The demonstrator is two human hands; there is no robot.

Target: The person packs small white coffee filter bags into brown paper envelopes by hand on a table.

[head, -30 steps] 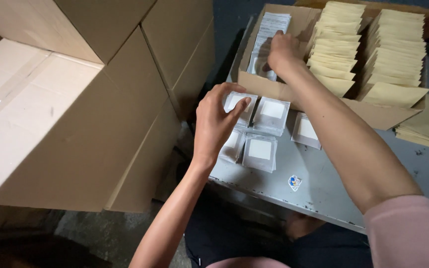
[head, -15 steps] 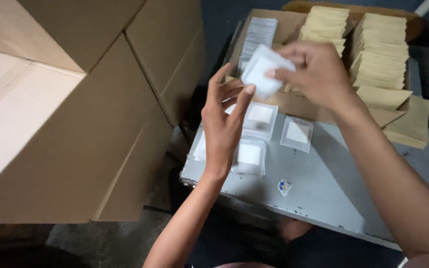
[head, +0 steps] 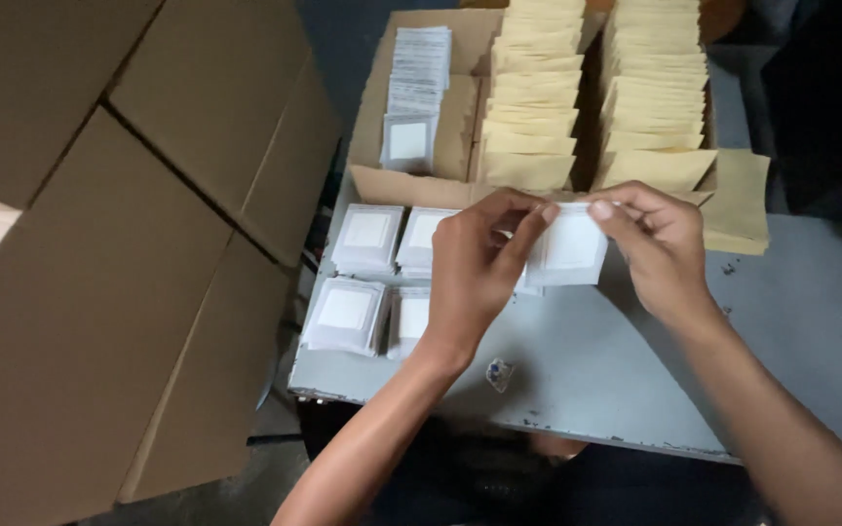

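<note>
Above the grey table, both hands hold one small white square packet between them. The left hand pinches its left edge with thumb and fingers closed on it, and the right hand grips the upper right corner the same way, so the packet hangs flat just over the tabletop, near the front wall of the open cardboard tray.

Four low piles of white packets lie on the table to the left, partly hidden by the left wrist. Inside the tray stands a row of more white packets, and beside it two tall rows of tan envelopes. Large cardboard boxes fill the left side of the view.

The step in hand looks like sorting: a packet taken from the tray is being squared up between the fingers. By my judgement the next move calls for choosing one pile and setting the packet on it with its edges lined up, which needs the left hand to let go or slide aside.

Half a second ago the right hand held the packet higher, over the tray's edge, tilted, while the left hand reached up with open fingers. Now the packet has come down, lies level, and both hands grip it. The view has also shifted right.
</note>
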